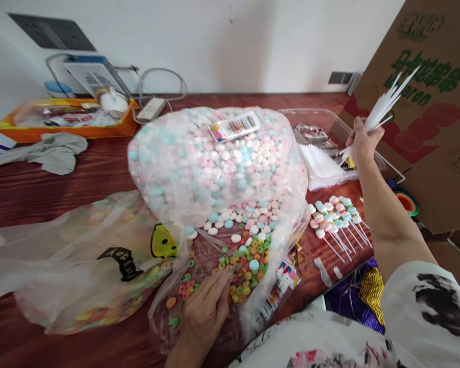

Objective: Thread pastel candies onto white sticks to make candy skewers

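My left hand (pixel 205 306) rests flat on a clear plastic sheet, its fingertips touching small coloured ring candies (pixel 239 260). Behind it stands a big clear bag (pixel 214 163) full of pink, blue and white round candies, some spilling out at its mouth. My right hand (pixel 362 143) is raised at the right, gripping a bundle of thin white sticks (pixel 385 105) that fan upward. Below that arm, several finished candy sticks (pixel 335 217) lie in a row on the red-brown table (pixel 30 189).
A soft plastic bag with a smiley print (pixel 99 255) lies at the left. An orange tray (pixel 65 122), a grey cloth (pixel 49 153) and a power strip (pixel 150 109) sit at the back. A clear tray with wrappers (pixel 322 148) and a big cardboard box (pixel 429 112) stand at the right.
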{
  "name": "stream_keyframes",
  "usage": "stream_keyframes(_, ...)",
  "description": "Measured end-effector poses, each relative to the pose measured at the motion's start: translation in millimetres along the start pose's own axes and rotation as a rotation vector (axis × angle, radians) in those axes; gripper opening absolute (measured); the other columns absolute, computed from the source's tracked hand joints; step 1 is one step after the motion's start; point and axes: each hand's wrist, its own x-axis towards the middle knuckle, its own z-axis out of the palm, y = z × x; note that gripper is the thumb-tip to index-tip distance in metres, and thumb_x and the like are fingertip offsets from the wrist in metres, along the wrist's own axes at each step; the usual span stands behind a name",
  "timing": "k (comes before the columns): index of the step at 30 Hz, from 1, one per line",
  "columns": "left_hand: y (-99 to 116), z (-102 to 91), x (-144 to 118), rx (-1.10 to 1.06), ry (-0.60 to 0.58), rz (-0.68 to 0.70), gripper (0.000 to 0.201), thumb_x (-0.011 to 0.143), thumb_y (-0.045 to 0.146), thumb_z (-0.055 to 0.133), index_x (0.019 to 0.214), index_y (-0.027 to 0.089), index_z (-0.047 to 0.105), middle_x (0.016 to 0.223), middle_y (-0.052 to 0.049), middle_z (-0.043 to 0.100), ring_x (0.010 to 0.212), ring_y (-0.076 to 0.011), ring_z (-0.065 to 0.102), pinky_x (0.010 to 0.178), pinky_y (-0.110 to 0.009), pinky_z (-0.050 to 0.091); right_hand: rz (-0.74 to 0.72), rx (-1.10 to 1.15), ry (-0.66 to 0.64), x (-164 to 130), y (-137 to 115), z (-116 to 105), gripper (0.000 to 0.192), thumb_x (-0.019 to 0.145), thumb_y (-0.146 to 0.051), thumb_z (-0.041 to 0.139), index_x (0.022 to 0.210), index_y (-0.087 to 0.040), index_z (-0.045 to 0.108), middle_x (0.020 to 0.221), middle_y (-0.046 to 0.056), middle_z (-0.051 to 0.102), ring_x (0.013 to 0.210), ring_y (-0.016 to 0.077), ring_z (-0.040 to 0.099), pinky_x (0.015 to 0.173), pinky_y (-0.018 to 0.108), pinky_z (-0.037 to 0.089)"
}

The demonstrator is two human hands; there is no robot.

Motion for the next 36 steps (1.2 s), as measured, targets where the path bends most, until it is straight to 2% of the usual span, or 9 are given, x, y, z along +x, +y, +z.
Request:
stream_keyframes(3, 3.9, -3.1, 0.6, -0.013, -0.007, -0.004, 0.034, 0.089, 0.006, 0.062, 0.120, 0.019, 0.068, 0.109, -0.008, 0.077, 0.097, -0.0205, 0.075, 0.092, -0.033, 0.061, -0.017, 0.302, 0.224, -49.9, -31.0, -28.9, 0.046, 0.104, -0.052, 0.029, 0.120, -0.016, 0.054, 0.071, -0.001, 0.054, 0.057, 0.0092, 0.059, 0.055, 0.024, 0.043)
stream_keyframes(7, 9.9, -4.4, 0.0, -0.029, -0.025, -0.011, 0.033, 0.089, 0.006, 0.062, 0.118, 0.019, 0.068, 0.108, -0.007, 0.077, 0.096, -0.0194, 0.075, 0.091, -0.032, 0.061, 0.070, 0.404, 0.251, -185.2, -54.6, -51.1, 0.029, 0.098, -0.051, 0.047, 0.114, -0.028, 0.056, 0.065, -0.005, 0.045, 0.044, 0.0092, 0.044, 0.046, 0.026, 0.041)
stream_keyframes(10, 17.0, -4.5, 1.4, -0.034, -0.063, -0.007, 0.033, 0.089, 0.007, 0.061, 0.118, 0.020, 0.069, 0.109, -0.007, 0.078, 0.098, -0.0200, 0.075, 0.093, -0.033, 0.061, 0.222, 0.393, 0.102, -288.2, -41.7, -38.0, 0.023, 0.093, -0.049, 0.056, 0.091, -0.026, 0.060, 0.058, -0.004, 0.048, 0.047, 0.0140, 0.049, 0.049, 0.031, 0.046)
stream_keyframes(13, 24.7, -4.7, 4.9, -0.047, -0.088, 0.012, 0.032, 0.090, 0.009, 0.059, 0.118, 0.020, 0.069, 0.110, -0.008, 0.077, 0.099, -0.0203, 0.075, 0.093, -0.033, 0.061, 0.283, 0.351, -0.090, -342.4, -22.1, -15.1, 0.026, 0.090, -0.046, 0.061, 0.074, -0.025, 0.061, 0.066, 0.001, 0.063, 0.063, 0.0197, 0.062, 0.070, 0.041, 0.056)
stream_keyframes(18, 32.6, -7.7, 5.5, -0.050, -0.059, 0.051, 0.028, 0.090, 0.009, 0.059, 0.115, 0.019, 0.070, 0.108, -0.009, 0.078, 0.098, -0.0197, 0.075, 0.092, -0.031, 0.061, 0.287, 0.389, -0.126, -345.7, -17.6, -14.5, 0.019, 0.089, -0.044, 0.061, 0.087, -0.026, 0.070, 0.088, 0.003, 0.073, 0.089, 0.0236, 0.069, 0.096, 0.047, 0.054)
stream_keyframes(25, 45.9, -16.7, -1.0, -0.043, -0.062, 0.002, 0.022, 0.093, 0.008, 0.057, 0.108, 0.017, 0.070, 0.101, -0.009, 0.078, 0.094, -0.0181, 0.075, 0.087, -0.031, 0.063, 0.392, 0.441, -0.146, -354.4, -15.6, -15.5, 0.018, 0.076, -0.040, 0.075, 0.073, -0.025, 0.066, 0.074, 0.002, 0.067, 0.072, 0.0231, 0.064, 0.080, 0.045, 0.054)
stream_keyframes(31, 48.6, -19.3, -1.2, -0.029, -0.060, -0.016, 0.020, 0.093, 0.008, 0.057, 0.106, 0.016, 0.069, 0.100, -0.010, 0.077, 0.094, -0.0176, 0.074, 0.085, -0.030, 0.063, 0.372, 0.651, -0.094, -353.4, -21.1, -16.6, 0.027, 0.087, -0.050, 0.058, 0.076, -0.027, 0.051, 0.056, -0.005, 0.042, 0.050, 0.0180, 0.045, 0.057, 0.037, 0.047)
stream_keyframes(34, 47.6, -17.2, -2.0, -0.021, -0.064, -0.013, 0.019, 0.093, 0.009, 0.057, 0.106, 0.016, 0.070, 0.100, -0.009, 0.077, 0.094, -0.0173, 0.074, 0.085, -0.030, 0.063, 0.295, 0.585, 0.002, -352.0, -25.0, -17.9, 0.022, 0.081, -0.048, 0.067, 0.092, -0.030, 0.058, 0.057, -0.006, 0.044, 0.056, 0.0198, 0.054, 0.066, 0.040, 0.053)
stream_keyframes(36, 46.4, -14.6, -2.8, -0.024, -0.054, -0.009, 0.019, 0.092, 0.009, 0.058, 0.106, 0.016, 0.070, 0.101, -0.009, 0.077, 0.094, -0.0177, 0.074, 0.086, -0.030, 0.062, 0.282, 0.509, -0.077, -352.0, -23.5, -14.5, 0.030, 0.080, -0.044, 0.071, 0.105, -0.031, 0.063, 0.064, -0.004, 0.057, 0.069, 0.0213, 0.063, 0.080, 0.042, 0.056)
